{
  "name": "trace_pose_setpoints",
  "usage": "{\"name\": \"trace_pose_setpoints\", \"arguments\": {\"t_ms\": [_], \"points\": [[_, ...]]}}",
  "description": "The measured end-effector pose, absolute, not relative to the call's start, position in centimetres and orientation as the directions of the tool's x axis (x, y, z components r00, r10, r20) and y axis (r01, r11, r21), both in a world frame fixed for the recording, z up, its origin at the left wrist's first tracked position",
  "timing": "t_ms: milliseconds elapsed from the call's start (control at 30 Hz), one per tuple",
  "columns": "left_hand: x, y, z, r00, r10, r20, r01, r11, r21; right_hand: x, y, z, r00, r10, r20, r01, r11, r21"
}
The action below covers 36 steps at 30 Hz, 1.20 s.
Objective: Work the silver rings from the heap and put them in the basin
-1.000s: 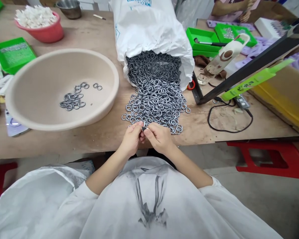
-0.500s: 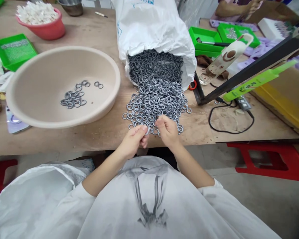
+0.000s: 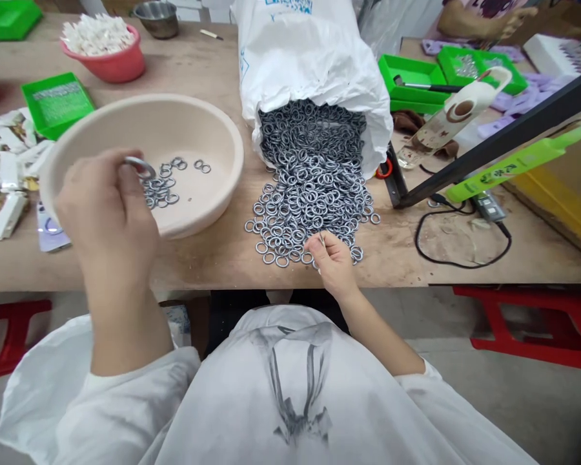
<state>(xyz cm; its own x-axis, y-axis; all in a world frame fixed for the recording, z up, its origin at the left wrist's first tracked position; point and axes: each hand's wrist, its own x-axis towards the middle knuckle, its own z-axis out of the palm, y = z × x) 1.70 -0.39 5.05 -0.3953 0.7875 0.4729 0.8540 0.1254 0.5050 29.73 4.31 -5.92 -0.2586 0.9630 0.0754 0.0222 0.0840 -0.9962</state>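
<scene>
My left hand (image 3: 113,219) is raised over the near left part of a beige basin (image 3: 213,129), its fingers closed on a grey metal-looking ring (image 3: 140,166). Several like rings (image 3: 162,194) lie on the basin's floor, partly hidden by this hand. At the front edge of a heap of grey rings (image 3: 314,194), my right hand (image 3: 336,261) is closed in a pinch. A thin dark edge shows between its thumb and finger; I cannot make out what it is. The heap spills from a white sack (image 3: 314,58) lying on its side.
Left of the basin are a green tray (image 3: 58,106) and white pieces (image 3: 12,174); a red bowl (image 3: 121,61) stands behind. At right are a black bar (image 3: 489,142), a bottle (image 3: 436,126) and a cable (image 3: 419,239). Another person's hand (image 3: 516,22) is at far right.
My left hand has moved from the heap's front edge up and left to the basin, carrying a ring. My right hand stays by the heap, still pinched. The view has shifted slightly.
</scene>
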Motion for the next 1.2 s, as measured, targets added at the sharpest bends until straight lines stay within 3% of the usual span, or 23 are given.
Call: {"name": "trace_pose_setpoints", "arguments": {"t_ms": [67,133,167,233,300,367,600,733,833,933,1000,1067,1200], "points": [[0.7,0.4,5.1,-0.349,0.774,0.529,0.934,0.242,0.263,29.7,4.1,-6.2,-0.272,0.96,0.069,0.015,0.076,-0.997],[2.1,0.9,3.4,-0.213,0.802,0.557,0.973,0.12,0.199,29.6,3.9,-6.4,-0.274,0.959,0.069,0.007,0.074,-0.997],[3.5,1.1,2.0,-0.118,0.837,0.534,0.976,-0.002,0.219,29.5,3.9,-6.5,-0.273,0.96,0.067,0.003,0.071,-0.997],[6.2,1.6,-1.2,0.118,0.94,0.321,0.947,-0.204,0.249,29.7,3.9,-6.7,-0.28,0.957,0.068,-0.003,0.07,-0.998],[8.1,2.4,-4.3,0.102,0.986,0.129,0.964,-0.13,0.231,30.1,4.0,-6.9,-0.31,0.948,0.073,-0.006,0.075,-0.997],[8.6,3.5,-6.6,0.03,0.999,0.039,0.978,-0.037,0.204,30.6,4.0,-7.0,-0.347,0.936,0.059,0.006,0.065,-0.998],[8.5,3.7,-6.5,-0.04,0.994,0.098,0.927,0.0,0.374,30.0,4.0,-7.2,-0.331,0.942,-0.053,0.125,-0.012,-0.992],[10.9,1.4,-4.8,0.028,0.991,0.128,0.85,-0.091,0.518,28.6,4.4,-7.2,-0.324,0.943,0.075,0.142,0.126,-0.982],[11.8,0.4,-4.6,-0.009,0.996,0.086,0.657,-0.059,0.752,28.1,5.0,-7.1,-0.329,0.922,0.206,0.172,0.273,-0.947],[12.1,0.3,-4.9,0.035,0.989,-0.144,0.209,0.134,0.969,28.3,5.3,-6.9,-0.355,0.895,0.271,0.128,0.333,-0.934],[12.4,0.3,-5.0,0.188,0.928,-0.321,-0.058,0.336,0.94,28.5,5.3,-6.8,-0.395,0.869,0.297,0.09,0.358,-0.929],[12.9,0.2,-4.9,0.307,0.852,-0.423,-0.228,0.498,0.837,28.7,5.1,-6.9,-0.425,0.854,0.299,0.079,0.364,-0.928],[13.9,-0.2,-4.5,0.297,0.844,-0.447,-0.467,0.537,0.702,28.9,4.7,-6.8,-0.433,0.849,0.301,0.083,0.37,-0.925]]}}
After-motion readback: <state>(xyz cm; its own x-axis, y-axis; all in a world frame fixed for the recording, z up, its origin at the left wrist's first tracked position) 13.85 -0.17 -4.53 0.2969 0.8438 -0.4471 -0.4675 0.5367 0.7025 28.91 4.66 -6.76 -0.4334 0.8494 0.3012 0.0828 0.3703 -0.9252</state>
